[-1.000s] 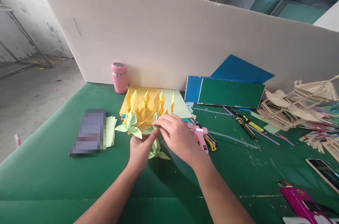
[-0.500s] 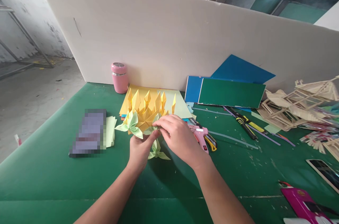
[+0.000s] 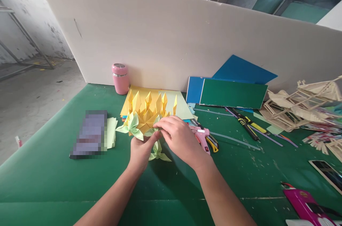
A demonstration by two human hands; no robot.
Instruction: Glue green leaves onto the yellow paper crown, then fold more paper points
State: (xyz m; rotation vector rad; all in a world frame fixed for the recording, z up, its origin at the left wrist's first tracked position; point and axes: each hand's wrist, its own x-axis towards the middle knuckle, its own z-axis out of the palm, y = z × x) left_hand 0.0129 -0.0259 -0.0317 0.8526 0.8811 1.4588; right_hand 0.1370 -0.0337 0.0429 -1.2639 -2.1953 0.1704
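Observation:
Between my hands is a folded-paper flower with several pointed yellow petals standing up. Pale green paper leaves surround its base: one green leaf piece on the left, another below my fingers. My left hand grips the flower from underneath, thumb pointing up to the right. My right hand pinches at the green piece on the near right side of the flower, its fingertips meeting my left thumb. What lies exactly between the fingertips is hidden. A further green leaf piece shows below, between my wrists.
On the green table, a pink glue gun and yellow-handled cutter lie right of my hands. Paper sheets and a pink flask stand behind. A pixelated dark object is left; pliers and a stick model are right.
Almost nothing differs. The flower has tipped or shifted very slightly to the left; both hands keep the same grip.

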